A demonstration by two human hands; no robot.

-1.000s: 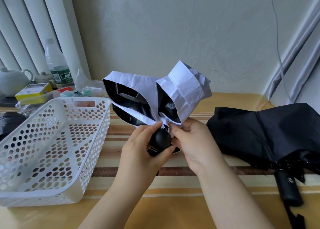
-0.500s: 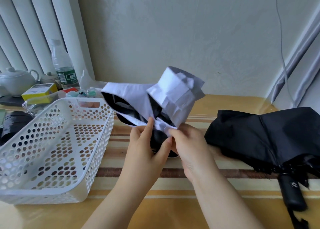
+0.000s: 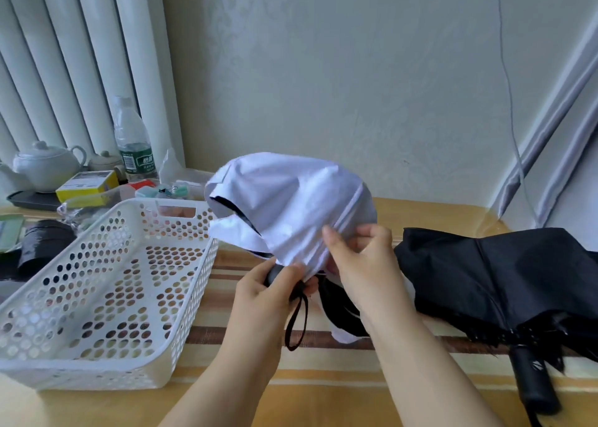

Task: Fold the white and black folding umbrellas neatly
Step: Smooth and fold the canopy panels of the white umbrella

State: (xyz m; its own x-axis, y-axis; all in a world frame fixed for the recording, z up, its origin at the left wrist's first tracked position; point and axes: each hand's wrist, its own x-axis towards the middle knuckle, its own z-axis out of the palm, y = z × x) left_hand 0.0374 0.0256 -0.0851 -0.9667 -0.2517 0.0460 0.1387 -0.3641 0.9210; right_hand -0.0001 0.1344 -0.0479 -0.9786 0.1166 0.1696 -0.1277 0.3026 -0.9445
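Observation:
The white umbrella [image 3: 284,200], white outside and black inside, is held above the table in the middle, its canopy loose and bulging upward. My left hand [image 3: 268,294] grips its black handle from below, with a black wrist loop [image 3: 296,323] hanging down. My right hand [image 3: 362,258] pinches the white cloth near the handle on the right side. The black umbrella [image 3: 495,271] lies on the table at the right, its canopy loosely gathered and its black handle [image 3: 534,384] pointing toward me.
A white perforated basket [image 3: 106,297] stands on the striped table [image 3: 323,387] at the left. Behind it are a water bottle [image 3: 132,142], a white teapot [image 3: 45,164], a yellow box [image 3: 87,184] and small clutter. A wall lies close behind.
The white canopy has turned so its white outside faces me, hiding most of the black lining. My right hand has shifted up onto the cloth. The wrist loop now hangs free.

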